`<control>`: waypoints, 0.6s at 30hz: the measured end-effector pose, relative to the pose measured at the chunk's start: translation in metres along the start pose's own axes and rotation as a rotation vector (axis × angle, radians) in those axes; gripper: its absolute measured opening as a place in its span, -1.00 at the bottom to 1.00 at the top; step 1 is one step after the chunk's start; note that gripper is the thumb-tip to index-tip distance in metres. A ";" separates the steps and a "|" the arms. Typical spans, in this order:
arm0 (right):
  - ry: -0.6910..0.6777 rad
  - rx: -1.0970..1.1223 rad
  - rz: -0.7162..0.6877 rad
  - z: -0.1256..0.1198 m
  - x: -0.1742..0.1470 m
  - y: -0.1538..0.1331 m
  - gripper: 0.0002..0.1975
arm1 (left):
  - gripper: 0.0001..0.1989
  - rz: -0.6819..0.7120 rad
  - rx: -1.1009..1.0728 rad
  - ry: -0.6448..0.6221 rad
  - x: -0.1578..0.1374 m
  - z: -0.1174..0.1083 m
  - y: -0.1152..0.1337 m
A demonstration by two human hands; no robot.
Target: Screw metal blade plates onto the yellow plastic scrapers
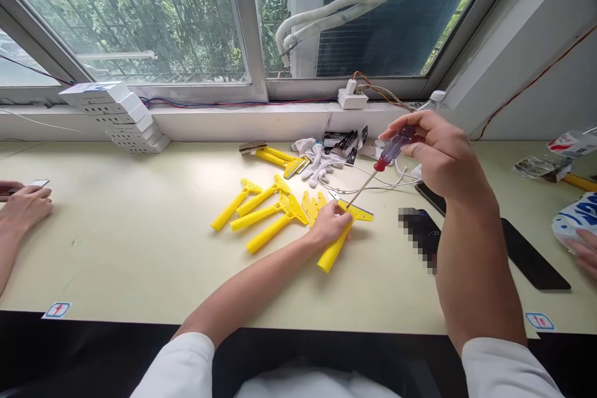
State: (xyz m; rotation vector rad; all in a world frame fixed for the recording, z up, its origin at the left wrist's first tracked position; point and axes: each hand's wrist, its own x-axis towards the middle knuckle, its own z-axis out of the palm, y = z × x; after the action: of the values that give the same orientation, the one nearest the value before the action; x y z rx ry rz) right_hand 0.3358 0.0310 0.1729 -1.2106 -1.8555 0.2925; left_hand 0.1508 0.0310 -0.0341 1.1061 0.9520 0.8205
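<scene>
My left hand [330,224] is closed around the head end of a yellow scraper [333,254], whose handle slants down toward me. A strip of metal blade shows at the scraper's far edge. In my right hand [441,149] is a screwdriver [390,148] with a clear handle and red collar, held tilted. Its shaft runs down to the scraper's head, and the tip appears to touch it near my left fingers. Left of that hand lie several yellow scraper handles [268,233] and small yellow plates [313,204].
Behind are bladed scrapers [280,158], white gloves [319,158], black packets [347,142] and a white cable [354,190]. Phones [534,255] lie to the right. White boxes [125,115] are stacked by the window. Other people's hands [28,205] show at the left and right edges.
</scene>
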 end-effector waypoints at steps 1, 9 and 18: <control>0.003 -0.035 -0.027 0.001 0.000 0.000 -0.70 | -0.77 0.005 0.023 -0.016 0.000 0.000 0.000; 0.028 -0.261 -0.076 0.004 0.001 -0.009 -0.74 | -0.76 -0.011 0.048 -0.024 0.000 0.001 0.002; 0.083 -0.327 0.004 0.006 0.003 -0.004 -0.91 | -0.75 -0.040 0.023 -0.013 0.001 0.001 0.003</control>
State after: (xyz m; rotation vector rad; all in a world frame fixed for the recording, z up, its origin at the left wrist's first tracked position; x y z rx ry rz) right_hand 0.3285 0.0335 0.1731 -1.4219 -1.8766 -0.0628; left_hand 0.1521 0.0327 -0.0316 1.1079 0.9720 0.7706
